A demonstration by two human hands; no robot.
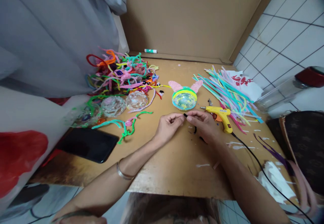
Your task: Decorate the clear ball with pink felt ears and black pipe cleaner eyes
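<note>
My left hand (170, 125) and my right hand (203, 125) meet over the middle of the table, fingertips pinched on a short black fuzzy piece (185, 115), which looks like pipe cleaner. Just beyond them stands a round clear ball (184, 100) with a yellow and teal band and two pink ear shapes on top. Under my right hand lie more black scraps (203, 140). A yellow hot glue gun (219, 112) rests on its side to the right of that hand, its black cord running toward the lower right.
Loose pipe cleaners (225, 89) lie at the right rear. A tangled heap of coloured pipe cleaners (124, 70) and clear balls (113, 105) fills the left. A black phone (88, 145) lies at the front left. Crumpled tissue (275, 183) and a brown bag (301, 146) are at the right.
</note>
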